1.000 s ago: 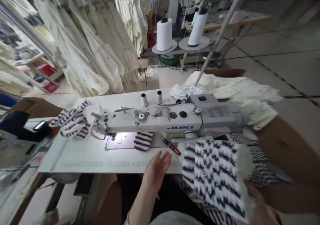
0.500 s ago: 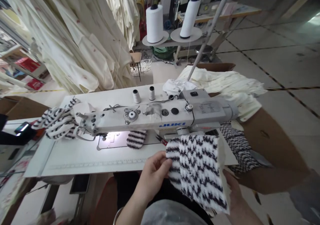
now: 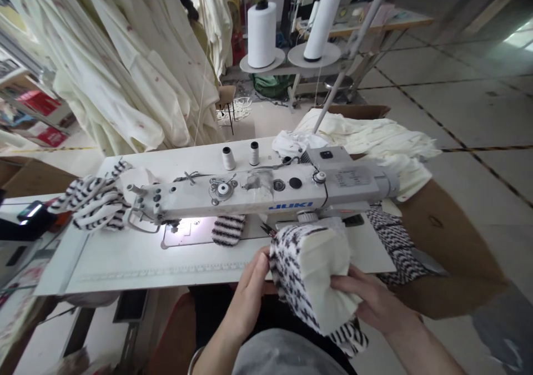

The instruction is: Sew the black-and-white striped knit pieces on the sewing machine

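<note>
Two hands are gripping one folded piece of black-and-white striped knit fabric [image 3: 310, 275] at the near edge of the sewing table [image 3: 125, 258], in front of the person's lap. The left hand [image 3: 252, 286] is closing on the fabric's edge at 9 o'clock, fingers curled against the stripes. The right hand [image 3: 372, 303] is pressing on the piece from 4 o'clock, fingers lying over its cream underside, which is facing up. The fabric is sitting between both hands, its lower edge hanging below the table line at 6 o'clock.

At 12 o'clock from the fabric, the sewing machine [image 3: 266, 192] is lying across the table. A second striped piece [image 3: 228, 229] is resting under the machine arm, at 10 o'clock from the held fabric. A bundle of striped pieces [image 3: 94, 203] is sitting at the machine's left end, well apart from the hands. More striped fabric [image 3: 395, 242] is trailing off the table at 3 o'clock.

The left thumb is hiding behind the fabric. Red-handled snips [image 3: 267, 230] are showing only partly, at 11 o'clock, just past the fabric's top edge. Both forearms are being cut off by the bottom of the view.
</note>
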The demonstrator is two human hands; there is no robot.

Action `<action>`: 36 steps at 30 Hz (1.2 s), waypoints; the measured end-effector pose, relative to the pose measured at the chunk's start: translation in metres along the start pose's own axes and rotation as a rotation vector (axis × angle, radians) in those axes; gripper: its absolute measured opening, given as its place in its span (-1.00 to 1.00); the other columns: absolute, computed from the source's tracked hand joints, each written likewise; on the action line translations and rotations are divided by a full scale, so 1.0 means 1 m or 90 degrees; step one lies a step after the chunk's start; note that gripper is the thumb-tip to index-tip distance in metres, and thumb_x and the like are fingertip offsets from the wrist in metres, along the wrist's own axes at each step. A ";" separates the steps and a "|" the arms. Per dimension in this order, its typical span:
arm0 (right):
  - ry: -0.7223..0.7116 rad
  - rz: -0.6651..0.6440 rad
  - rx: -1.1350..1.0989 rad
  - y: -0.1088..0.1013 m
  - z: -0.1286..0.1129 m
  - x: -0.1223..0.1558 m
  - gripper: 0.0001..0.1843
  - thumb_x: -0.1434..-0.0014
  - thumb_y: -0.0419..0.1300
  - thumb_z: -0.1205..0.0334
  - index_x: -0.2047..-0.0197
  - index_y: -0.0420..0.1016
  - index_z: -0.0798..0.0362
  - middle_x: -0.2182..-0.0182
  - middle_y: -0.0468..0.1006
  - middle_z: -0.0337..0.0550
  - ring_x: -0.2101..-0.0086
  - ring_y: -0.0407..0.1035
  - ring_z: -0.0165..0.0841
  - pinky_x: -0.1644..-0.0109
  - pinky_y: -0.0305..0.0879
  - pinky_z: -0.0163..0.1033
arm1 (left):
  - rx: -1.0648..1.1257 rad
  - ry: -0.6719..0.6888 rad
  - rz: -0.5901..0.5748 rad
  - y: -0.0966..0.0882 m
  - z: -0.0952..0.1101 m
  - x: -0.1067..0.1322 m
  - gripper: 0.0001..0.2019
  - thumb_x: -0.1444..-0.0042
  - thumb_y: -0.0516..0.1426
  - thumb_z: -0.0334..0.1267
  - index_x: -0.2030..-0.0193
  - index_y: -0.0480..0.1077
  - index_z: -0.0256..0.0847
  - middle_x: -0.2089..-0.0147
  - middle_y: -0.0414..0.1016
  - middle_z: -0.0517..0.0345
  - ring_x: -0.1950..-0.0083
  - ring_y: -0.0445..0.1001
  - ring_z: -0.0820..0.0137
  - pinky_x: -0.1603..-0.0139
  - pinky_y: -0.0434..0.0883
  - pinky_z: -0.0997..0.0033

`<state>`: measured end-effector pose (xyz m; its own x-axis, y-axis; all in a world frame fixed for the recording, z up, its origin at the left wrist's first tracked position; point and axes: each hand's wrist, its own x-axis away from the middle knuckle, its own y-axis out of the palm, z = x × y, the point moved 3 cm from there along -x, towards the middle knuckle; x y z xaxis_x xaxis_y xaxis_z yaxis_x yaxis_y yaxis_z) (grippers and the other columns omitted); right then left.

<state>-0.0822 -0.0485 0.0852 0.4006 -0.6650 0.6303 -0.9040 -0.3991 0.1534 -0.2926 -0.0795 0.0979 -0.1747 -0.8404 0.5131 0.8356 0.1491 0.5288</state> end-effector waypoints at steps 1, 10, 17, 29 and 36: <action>0.004 -0.039 0.028 0.000 -0.010 -0.002 -0.46 0.03 0.21 -0.07 0.02 0.49 0.03 0.19 0.59 -0.04 0.15 0.47 -0.08 0.13 0.36 -0.06 | 0.012 -0.009 -0.027 -0.004 0.001 -0.001 -0.39 -0.08 0.06 0.28 -0.06 0.40 -0.15 -0.09 0.41 0.01 -0.05 0.34 0.22 0.19 0.40 0.43; -0.045 -0.434 0.448 0.038 -0.104 -0.034 -0.37 0.24 0.35 0.26 0.00 0.50 0.03 0.16 0.56 -0.18 0.12 0.42 -0.17 0.07 0.29 -0.20 | 0.004 -0.283 -0.256 -0.034 -0.024 -0.022 -0.08 0.10 0.00 0.48 0.11 0.48 -0.52 0.30 0.56 -0.24 0.22 0.53 0.08 0.17 0.41 0.18; -0.260 -0.155 0.559 0.065 -0.114 -0.027 -0.53 -0.03 0.24 0.08 -0.05 0.41 -0.08 -0.05 0.39 -0.10 -0.04 0.25 -0.11 -0.09 0.16 -0.04 | 0.069 -0.146 -0.228 -0.031 -0.017 -0.011 -0.40 0.18 0.37 0.01 0.04 0.48 -0.34 0.14 0.58 -0.10 0.04 0.51 0.09 0.09 0.38 0.33; -0.230 0.270 0.159 0.056 -0.022 -0.006 -0.67 -0.07 0.19 -0.09 0.48 0.40 0.00 0.56 0.39 -0.26 0.48 0.29 -0.37 0.39 0.25 -0.33 | 0.217 -0.028 -0.064 -0.034 -0.044 0.002 -0.49 0.04 0.31 -0.01 -0.02 0.46 -0.25 0.00 0.54 -0.12 -0.10 0.45 0.04 -0.15 0.29 0.13; -0.226 0.369 -0.055 0.036 -0.009 0.002 -0.68 -0.01 0.27 -0.10 0.38 0.45 -0.02 0.46 0.48 -0.25 0.42 0.36 -0.33 0.36 0.32 -0.31 | 0.251 -0.044 -0.049 -0.036 -0.035 0.003 -0.55 0.07 0.34 -0.10 0.05 0.49 -0.26 0.08 0.58 -0.09 -0.10 0.45 0.04 -0.18 0.27 0.11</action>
<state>-0.1150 -0.0591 0.0988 -0.1397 -0.9287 0.3436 -0.9901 0.1254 -0.0635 -0.3050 -0.1057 0.0564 -0.2754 -0.8216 0.4992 0.5571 0.2868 0.7793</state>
